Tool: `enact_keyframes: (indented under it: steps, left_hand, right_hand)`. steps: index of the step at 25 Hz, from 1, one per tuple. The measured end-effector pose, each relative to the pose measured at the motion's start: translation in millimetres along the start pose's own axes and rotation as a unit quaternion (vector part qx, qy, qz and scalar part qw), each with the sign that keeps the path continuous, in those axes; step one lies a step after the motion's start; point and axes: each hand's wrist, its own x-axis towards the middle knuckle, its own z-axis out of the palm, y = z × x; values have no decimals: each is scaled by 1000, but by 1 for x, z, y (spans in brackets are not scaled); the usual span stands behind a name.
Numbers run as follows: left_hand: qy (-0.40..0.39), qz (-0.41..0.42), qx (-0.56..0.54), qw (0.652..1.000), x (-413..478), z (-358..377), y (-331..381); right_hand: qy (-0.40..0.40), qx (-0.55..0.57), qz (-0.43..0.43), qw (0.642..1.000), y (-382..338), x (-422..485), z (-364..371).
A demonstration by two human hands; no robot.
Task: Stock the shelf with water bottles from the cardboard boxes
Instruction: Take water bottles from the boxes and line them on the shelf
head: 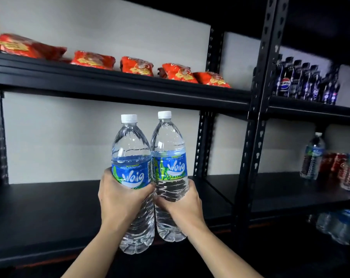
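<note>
Black shelf (pixel 49 207) ahead; my left hand (pixel 117 199) grips the left bottle (pixel 132 145), my right hand (pixel 183 203) the right bottle (pixel 167 141) (most fingers hidden behind); far bottles (pixel 312 157) at 3 o'clock blur.

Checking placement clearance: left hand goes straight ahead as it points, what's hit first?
Left hand with its bottle has bare shelf ahead; likely the white back wall first, depth unclear.

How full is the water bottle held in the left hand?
Nearly full: clear water reaches the upper shoulder of the left-hand bottle, and its white cap is on.
</note>
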Motion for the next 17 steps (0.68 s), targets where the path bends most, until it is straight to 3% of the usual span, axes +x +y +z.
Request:
enact_keyframes:
  steps: [9, 17]
  left_hand:
    - [-6, -2, -33, 999, 43, 82, -17]
    - [-29, 21, -44, 998, 63, 103, -28]
  right_hand:
    - [29, -24, 2, 999, 50, 116, 3]
    - [88, 24, 6, 996, 94, 212, 32]
